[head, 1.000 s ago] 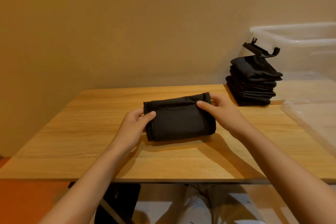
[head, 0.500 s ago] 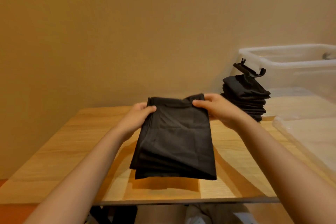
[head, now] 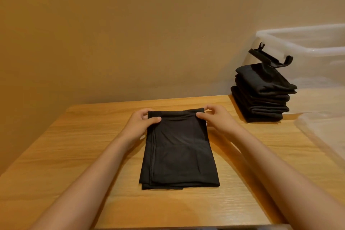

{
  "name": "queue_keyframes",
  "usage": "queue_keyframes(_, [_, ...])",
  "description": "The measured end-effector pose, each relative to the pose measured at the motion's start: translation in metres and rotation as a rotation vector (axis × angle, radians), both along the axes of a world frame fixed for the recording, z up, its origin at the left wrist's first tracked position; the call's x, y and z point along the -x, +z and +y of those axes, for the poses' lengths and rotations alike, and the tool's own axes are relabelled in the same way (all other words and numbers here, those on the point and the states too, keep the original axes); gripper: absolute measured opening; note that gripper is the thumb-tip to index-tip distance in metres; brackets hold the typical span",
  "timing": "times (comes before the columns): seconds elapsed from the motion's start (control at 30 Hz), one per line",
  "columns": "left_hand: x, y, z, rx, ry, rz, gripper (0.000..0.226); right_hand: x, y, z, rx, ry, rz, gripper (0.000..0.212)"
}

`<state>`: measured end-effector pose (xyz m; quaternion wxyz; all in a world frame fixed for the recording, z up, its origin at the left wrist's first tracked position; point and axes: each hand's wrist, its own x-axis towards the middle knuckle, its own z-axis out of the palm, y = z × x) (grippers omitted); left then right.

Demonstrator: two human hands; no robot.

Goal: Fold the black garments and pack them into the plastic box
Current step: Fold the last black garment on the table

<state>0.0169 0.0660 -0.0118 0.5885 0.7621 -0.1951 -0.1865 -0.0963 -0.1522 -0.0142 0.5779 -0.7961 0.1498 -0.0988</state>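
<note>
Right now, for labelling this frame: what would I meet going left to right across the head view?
Left hand → garment → right hand → stack → box.

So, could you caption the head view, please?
Left hand and right hand pinch the far corners of a folded black garment on the wooden table.

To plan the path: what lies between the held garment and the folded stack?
Head view: only bare table between garment and stack, besides the right hand pinching the garment.
</note>
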Motion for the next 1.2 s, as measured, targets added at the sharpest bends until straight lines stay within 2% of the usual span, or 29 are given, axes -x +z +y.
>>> queue_keyframes(0.13, [0.026,0.014,0.018,-0.001,-0.031,-0.154,0.012,0.032,0.007,0.004,-0.017,0.091,-0.137,0.01])
queue_keyframes(0.23, [0.054,0.015,0.039,-0.063,-0.08,-0.268,0.018,0.063,0.004,0.012,0.1,0.136,-0.155,0.011])
queue_keyframes(0.4, [0.095,-0.003,0.068,-0.056,-0.12,-0.397,0.026,0.11,-0.016,0.027,0.259,0.229,-0.223,0.015])
queue_keyframes(0.57, [0.112,-0.028,0.083,-0.09,-0.18,-0.521,0.038,0.13,-0.036,0.029,0.438,0.277,-0.233,0.016])
queue_keyframes(0.73, [0.115,-0.036,0.087,-0.219,-0.24,-0.619,0.033,0.135,-0.042,0.027,0.581,0.31,-0.213,0.017])
queue_keyframes(0.8, [0.114,-0.037,0.092,-0.286,-0.278,-0.698,0.02,0.138,-0.043,0.028,0.646,0.334,-0.19,0.017])
queue_keyframes(0.87, [0.117,-0.036,0.095,-0.327,-0.294,-0.703,0.019,0.139,-0.038,0.03,0.662,0.328,-0.174,0.02])
queue_keyframes(1.0, [0.125,-0.028,0.081,-0.369,-0.213,-0.764,0.043,0.129,-0.021,0.043,0.564,0.199,-0.131,0.02])
queue_keyframes(1.07, [0.12,-0.022,0.065,-0.369,-0.151,-0.786,0.033,0.11,-0.015,0.048,0.598,0.063,-0.146,0.015])
queue_keyframes(1.1, [0.115,-0.019,0.057,-0.388,-0.125,-0.778,0.028,0.1,-0.012,0.05,0.632,0.013,-0.113,0.022])
queue_keyframes(1.13, [0.109,-0.015,0.05,-0.45,-0.117,-0.754,0.033,0.09,-0.011,0.05,0.645,-0.016,-0.043,0.036])
queue_keyframes(1.2, [0.094,-0.007,0.042,-0.62,-0.159,-0.637,0.057,0.076,-0.01,0.048,0.604,-0.021,0.119,0.06])
